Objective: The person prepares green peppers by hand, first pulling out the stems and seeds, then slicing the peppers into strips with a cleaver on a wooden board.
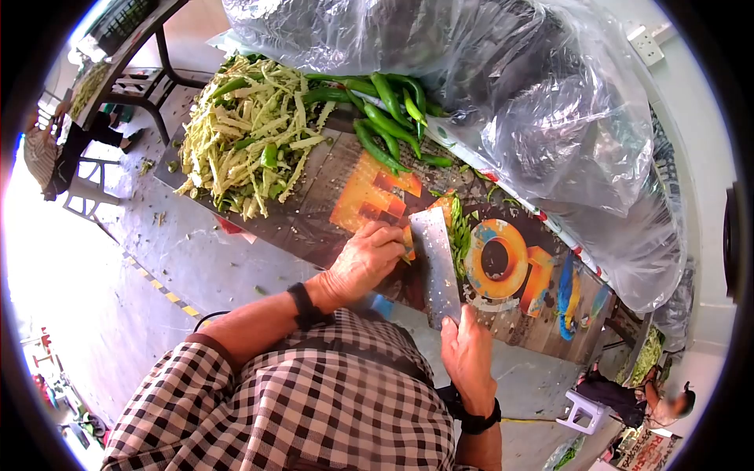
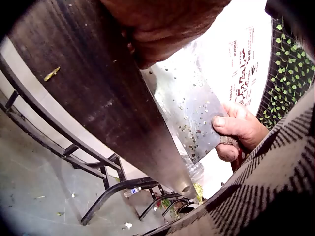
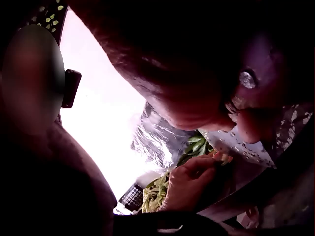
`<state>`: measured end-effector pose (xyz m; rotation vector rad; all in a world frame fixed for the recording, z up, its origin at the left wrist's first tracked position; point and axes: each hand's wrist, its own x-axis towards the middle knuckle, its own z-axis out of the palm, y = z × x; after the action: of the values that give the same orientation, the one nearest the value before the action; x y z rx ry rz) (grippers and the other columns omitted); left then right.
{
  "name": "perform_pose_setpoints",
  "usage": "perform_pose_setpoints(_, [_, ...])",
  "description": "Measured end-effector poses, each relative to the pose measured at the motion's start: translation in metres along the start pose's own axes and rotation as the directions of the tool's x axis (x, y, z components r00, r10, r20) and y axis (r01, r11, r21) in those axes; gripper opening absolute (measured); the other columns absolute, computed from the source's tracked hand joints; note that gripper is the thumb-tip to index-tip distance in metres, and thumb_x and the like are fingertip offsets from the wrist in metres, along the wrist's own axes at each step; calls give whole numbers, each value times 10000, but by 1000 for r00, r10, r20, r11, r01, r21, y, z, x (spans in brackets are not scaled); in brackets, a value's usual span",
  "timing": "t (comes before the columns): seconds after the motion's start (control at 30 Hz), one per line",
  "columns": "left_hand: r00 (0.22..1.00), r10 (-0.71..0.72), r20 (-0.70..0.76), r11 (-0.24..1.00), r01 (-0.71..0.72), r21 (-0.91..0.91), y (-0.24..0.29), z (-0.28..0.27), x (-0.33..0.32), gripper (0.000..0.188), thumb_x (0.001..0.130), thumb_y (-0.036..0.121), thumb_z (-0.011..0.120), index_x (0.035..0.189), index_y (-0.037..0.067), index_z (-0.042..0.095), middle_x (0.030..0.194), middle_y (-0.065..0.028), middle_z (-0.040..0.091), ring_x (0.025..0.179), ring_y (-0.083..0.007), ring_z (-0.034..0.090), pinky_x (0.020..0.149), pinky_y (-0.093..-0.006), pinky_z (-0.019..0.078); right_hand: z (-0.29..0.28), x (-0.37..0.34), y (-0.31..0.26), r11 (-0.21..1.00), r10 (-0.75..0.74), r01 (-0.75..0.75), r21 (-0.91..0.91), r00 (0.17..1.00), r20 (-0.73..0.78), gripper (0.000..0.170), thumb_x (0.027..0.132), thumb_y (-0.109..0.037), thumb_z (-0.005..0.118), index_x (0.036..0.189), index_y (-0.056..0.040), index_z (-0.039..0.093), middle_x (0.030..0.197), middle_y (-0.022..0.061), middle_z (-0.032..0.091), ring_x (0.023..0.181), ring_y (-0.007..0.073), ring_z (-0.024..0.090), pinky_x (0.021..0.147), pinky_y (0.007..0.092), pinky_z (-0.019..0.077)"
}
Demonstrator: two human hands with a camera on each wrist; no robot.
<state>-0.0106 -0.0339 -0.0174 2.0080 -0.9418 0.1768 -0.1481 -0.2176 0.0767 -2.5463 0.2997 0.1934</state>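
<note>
A wide cleaver (image 1: pixel 438 263), its blade flecked with seeds, lies across the front of the printed board (image 1: pixel 302 200). My right hand (image 1: pixel 470 353) grips its handle end, thumb against the blade, also visible in the left wrist view on the speckled blade (image 2: pixel 189 110). Left of the blade, my left hand (image 1: pixel 363 261) has its fingers curled round a small green piece (image 1: pixel 407 258), mostly hidden by them. Sliced green peppers (image 1: pixel 459 235) lie just right of the blade. Whole green peppers (image 1: pixel 389 118) are piled at the back, beside a heap of pale cut strips (image 1: pixel 251 141).
Clear plastic sheeting (image 1: pixel 542 102) bulges along the board's back edge. Below the board is a grey floor (image 1: pixel 196 259) with scraps. One seated person (image 1: pixel 628 400) is at the lower right near a white stool (image 1: pixel 581 412); another (image 1: pixel 51 157) is at the far left.
</note>
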Motion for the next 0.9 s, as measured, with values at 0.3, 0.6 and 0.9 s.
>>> perform_pose_setpoints(0.3, [1000, 1, 0, 1000, -1, -11, -1, -1, 0, 244, 672, -38, 711, 898, 37, 658, 1052, -94, 607, 1009, -308, 582, 867, -391, 501, 1, 3, -6, 997, -60, 64, -50, 996, 72, 169, 900, -102, 578, 972, 22, 490, 698, 258, 583, 665, 468, 584, 556, 503, 445])
perform_pose_setpoints(0.6, [1000, 15, 17, 999, -16, 36, 1, -3, 4, 236, 661, -30, 709, 878, 39, 647, 1030, -104, 613, 998, -317, 593, 852, -389, 514, 3, 25, -30, 975, -120, 141, -174, 985, 126, 147, 919, -94, 546, 940, 19, 454, 641, 241, 578, 626, 429, 602, 527, 505, 453])
perform_pose_setpoints(0.9, [1000, 19, 9, 999, -19, 47, 0, 0, 3, 217, 684, -14, 703, 886, 48, 649, 1034, -89, 617, 988, -310, 590, 851, -393, 509, 10, 55, -30, 960, -227, 236, -152, 971, 79, 157, 915, -85, 551, 918, 24, 439, 596, 234, 565, 581, 445, 589, 504, 501, 442])
